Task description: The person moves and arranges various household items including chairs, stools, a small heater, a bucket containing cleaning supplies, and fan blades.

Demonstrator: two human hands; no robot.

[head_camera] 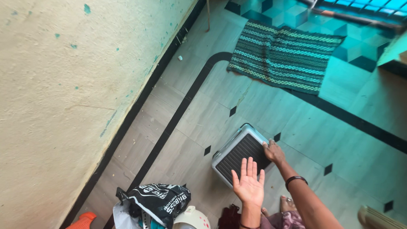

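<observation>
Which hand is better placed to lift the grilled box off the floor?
Probably right. The right hand already rests on the edge of the grey grilled box; the left hand is open, palm up, above it, gripping nothing.

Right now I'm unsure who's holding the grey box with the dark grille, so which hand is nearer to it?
Right. The right hand grips the edge of the box, touching it. The left hand is held open, palm up, above the grille's near end.
</observation>
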